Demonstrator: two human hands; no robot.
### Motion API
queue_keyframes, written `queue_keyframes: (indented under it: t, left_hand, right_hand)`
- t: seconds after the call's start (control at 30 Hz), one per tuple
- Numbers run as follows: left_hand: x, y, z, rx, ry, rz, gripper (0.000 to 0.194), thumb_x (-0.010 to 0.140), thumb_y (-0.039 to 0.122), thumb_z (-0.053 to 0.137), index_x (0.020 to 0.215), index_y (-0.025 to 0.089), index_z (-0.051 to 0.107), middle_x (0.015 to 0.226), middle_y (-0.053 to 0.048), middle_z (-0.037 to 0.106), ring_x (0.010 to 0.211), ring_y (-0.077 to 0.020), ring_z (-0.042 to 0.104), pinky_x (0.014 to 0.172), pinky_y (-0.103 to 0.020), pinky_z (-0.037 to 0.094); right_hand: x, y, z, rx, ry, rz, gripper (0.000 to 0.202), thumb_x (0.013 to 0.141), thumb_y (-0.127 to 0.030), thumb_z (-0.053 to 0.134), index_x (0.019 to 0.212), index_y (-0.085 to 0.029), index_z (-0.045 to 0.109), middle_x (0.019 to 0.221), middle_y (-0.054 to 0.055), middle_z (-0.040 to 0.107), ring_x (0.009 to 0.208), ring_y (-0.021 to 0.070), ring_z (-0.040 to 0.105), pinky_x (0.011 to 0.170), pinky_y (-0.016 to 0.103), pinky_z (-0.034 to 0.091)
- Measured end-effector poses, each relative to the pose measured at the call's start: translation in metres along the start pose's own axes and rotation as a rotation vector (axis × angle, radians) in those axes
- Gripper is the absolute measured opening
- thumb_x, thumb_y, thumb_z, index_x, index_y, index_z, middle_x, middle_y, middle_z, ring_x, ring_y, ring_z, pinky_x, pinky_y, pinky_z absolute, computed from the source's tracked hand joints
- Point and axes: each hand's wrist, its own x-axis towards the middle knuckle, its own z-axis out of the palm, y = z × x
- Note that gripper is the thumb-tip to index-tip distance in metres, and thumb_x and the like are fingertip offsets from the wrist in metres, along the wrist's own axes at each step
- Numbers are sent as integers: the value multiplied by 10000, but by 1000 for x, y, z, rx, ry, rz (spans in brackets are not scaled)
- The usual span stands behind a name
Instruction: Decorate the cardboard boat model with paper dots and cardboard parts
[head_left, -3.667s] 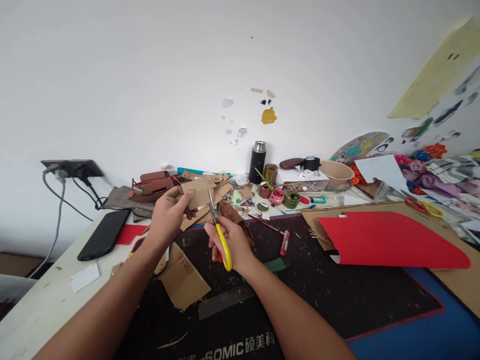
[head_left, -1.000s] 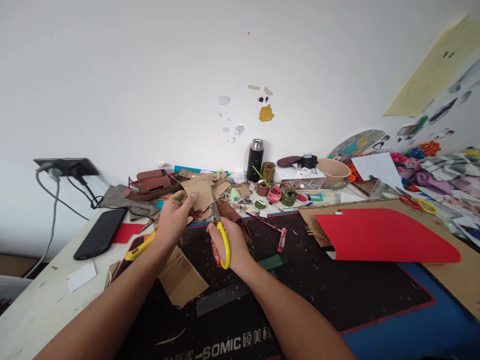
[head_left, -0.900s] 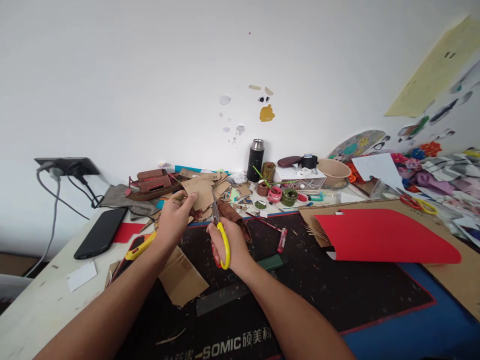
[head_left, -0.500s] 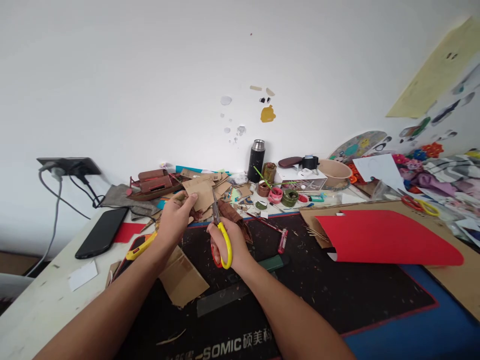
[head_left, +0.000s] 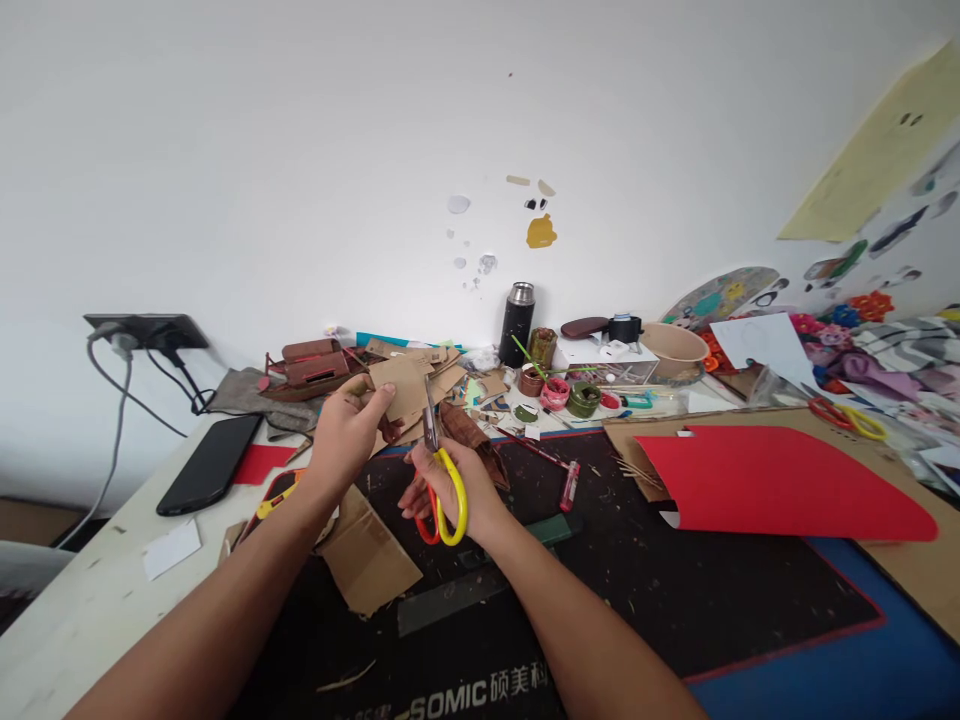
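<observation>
Between the thumb and fingers of my left hand (head_left: 349, 425) is a small tan piece of cardboard (head_left: 400, 388), raised above the clutter at the back of the desk. My right hand (head_left: 457, 485) grips a pair of scissors (head_left: 451, 500) with one yellow and one red handle loop. The scissors' blades point up and away, close beside the right edge of the cardboard. Whether the blades touch it I cannot tell. A larger cardboard piece (head_left: 371, 550) lies on the black mat (head_left: 600, 620) below my hands.
A phone (head_left: 210, 463) and yellow cutter (head_left: 277, 495) lie left. Behind are a brown model boat (head_left: 311, 368), cardboard scraps, a black flask (head_left: 517, 325) and open paint pots (head_left: 583, 400). Rightward lie a lighter (head_left: 569, 485), red sheet (head_left: 780, 485) and other scissors (head_left: 847, 416).
The fingers of my right hand have spread a little and the scissors' handle loops sit slightly lower. My left hand still holds the cardboard. The whole view has shifted slightly.
</observation>
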Motion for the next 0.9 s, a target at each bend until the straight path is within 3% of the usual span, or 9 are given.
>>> queue_keyframes:
  t: [0.23, 0.63, 0.9]
  left_hand:
    - [-4, -2, 6, 5, -21, -5, 354, 788, 509, 792, 865, 220, 604, 610, 29, 653, 451, -158, 595, 432, -263, 494]
    - [-4, -8, 10, -1, -25, -47, 400, 738, 520, 814, 798, 244, 530, 611, 30, 646, 443, -148, 585, 427, -259, 499]
    - [-2, -16, 8, -11, -19, -64, 362, 759, 510, 797, 813, 241, 561, 647, 23, 653, 471, -152, 596, 427, -254, 475]
  right_hand:
    - [-7, -1, 0, -33, 149, -102, 678, 812, -904, 660, 796, -240, 523, 411, -101, 450, 283, 95, 396, 293, 190, 283]
    - [-10, 3, 8, 6, 163, -51, 580, 824, -784, 702, 772, -248, 488, 426, -105, 444, 284, 94, 384, 292, 200, 296]
    - [-9, 6, 10, 47, 149, -42, 514, 846, -709, 700, 755, -244, 498, 425, -108, 432, 282, 88, 365, 295, 199, 288]
